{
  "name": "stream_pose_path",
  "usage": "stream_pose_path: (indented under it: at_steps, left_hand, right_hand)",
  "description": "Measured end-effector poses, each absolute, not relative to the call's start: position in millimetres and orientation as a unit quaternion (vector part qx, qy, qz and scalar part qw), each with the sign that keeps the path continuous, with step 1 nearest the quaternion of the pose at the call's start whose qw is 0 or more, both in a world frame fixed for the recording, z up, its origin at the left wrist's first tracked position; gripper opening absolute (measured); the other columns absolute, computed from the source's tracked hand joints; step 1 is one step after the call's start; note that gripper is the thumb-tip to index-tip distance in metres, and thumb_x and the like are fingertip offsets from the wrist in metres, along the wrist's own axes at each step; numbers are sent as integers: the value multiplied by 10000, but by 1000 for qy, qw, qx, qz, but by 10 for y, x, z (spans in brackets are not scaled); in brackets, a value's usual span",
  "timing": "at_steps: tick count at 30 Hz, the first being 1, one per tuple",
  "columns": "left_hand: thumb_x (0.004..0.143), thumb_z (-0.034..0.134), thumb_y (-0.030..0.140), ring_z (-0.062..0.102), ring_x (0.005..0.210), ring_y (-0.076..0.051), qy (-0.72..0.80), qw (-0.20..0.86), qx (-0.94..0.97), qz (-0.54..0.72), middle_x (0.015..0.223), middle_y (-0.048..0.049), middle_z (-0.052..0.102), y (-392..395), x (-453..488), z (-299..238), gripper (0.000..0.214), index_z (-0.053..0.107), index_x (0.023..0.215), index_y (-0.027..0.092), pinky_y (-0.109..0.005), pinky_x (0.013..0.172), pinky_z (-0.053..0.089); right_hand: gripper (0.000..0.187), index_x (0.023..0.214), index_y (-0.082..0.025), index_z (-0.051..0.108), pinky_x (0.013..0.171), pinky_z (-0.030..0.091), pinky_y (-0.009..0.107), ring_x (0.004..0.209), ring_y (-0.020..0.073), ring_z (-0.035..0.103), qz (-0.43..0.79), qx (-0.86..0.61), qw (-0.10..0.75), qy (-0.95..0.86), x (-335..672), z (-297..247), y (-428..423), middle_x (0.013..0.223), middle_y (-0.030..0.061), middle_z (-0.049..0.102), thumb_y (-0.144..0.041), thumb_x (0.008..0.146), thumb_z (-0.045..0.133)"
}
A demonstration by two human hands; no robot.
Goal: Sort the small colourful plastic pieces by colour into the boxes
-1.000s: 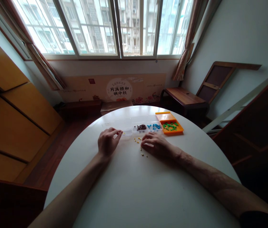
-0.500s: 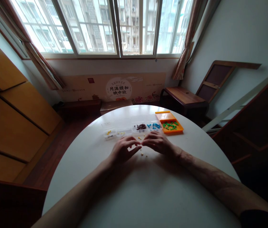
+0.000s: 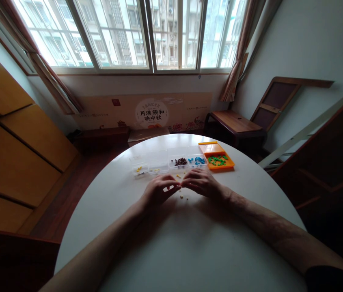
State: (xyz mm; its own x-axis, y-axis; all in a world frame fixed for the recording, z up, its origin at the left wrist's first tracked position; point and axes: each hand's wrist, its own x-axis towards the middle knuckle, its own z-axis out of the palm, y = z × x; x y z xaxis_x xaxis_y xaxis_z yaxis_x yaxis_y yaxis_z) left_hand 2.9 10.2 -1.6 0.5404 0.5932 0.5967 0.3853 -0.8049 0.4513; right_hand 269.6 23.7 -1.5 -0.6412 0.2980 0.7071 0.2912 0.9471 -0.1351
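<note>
White and round, the tabletop (image 3: pixel 147 251) is carrying a row of small open boxes toward its far edge. The colours are lying apart, apparently so that each is staying sorted: dark pieces (image 3: pixel 180 162), blue pieces (image 3: pixel 197 161) and, toward the right edge, green pieces (image 3: pixel 218 160). The loose yellow pieces (image 3: pixel 181 197) are lying between the boxes and the near edge, seemingly within easy reach of both hands. The left hand (image 3: pixel 163 188) and right hand (image 3: pixel 199 182) are bringing their bent fingertips together above them, perhaps to steady something tiny; whether either is grasping a piece, one cannot tell.

In count, one orange box (image 3: pixel 221 168) and four clear boxes (image 3: pixel 159 166) are standing there. The two leftmost clear boxes are holding only a few yellowish bits. At least four loose yellow pieces are showing; the dark, blue and green heaps are too crowded for counting.
</note>
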Motion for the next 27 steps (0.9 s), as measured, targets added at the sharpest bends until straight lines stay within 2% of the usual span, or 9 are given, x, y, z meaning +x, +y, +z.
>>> stream_pose_path:
  at_steps: [9,13,17,21,27]
  left_hand:
    - [1063,731,332,746,820,-184,261,160,873,380,959,-81,809,110,33,8,160,856,1025,240,-317,773,597]
    - [1063,721,297,723,806,-166,266,160,871,381,973,-64,801,104,34,-11,135,846,1042,250,-305,768,577]
    - [1058,723,294,703,795,-166,331,104,848,401,964,-46,793,113,-18,16,131,844,1026,256,-311,775,556]
    - [1065,710,332,713,841,-197,432,0,803,410,962,-35,793,201,-178,90,168,852,1015,258,-351,836,535]
    - [1064,696,358,694,791,-207,514,-89,756,396,958,-33,802,359,-393,100,213,859,982,249,-377,858,493]
  right_hand:
    - [125,1094,-233,746,855,566,360,902,196,724,6,-166,361,-918,2703,-14,244,1023,57,800,-307,1124,650]
    - [109,1105,-234,726,876,556,372,924,205,719,-3,-177,362,-915,2691,-9,242,1029,48,801,-340,1100,699]
    - [119,1157,-229,707,948,554,421,1036,253,703,-27,-241,366,-899,2663,-59,256,1131,75,791,-308,1069,723]
    - [125,1172,-235,725,1015,545,455,1121,271,685,-22,-278,350,-894,2658,-122,279,1250,87,774,-237,1047,716]
    - [103,1093,-251,778,1032,545,451,1077,247,689,-1,-273,337,-901,2662,-121,284,1206,44,814,-194,1037,713]
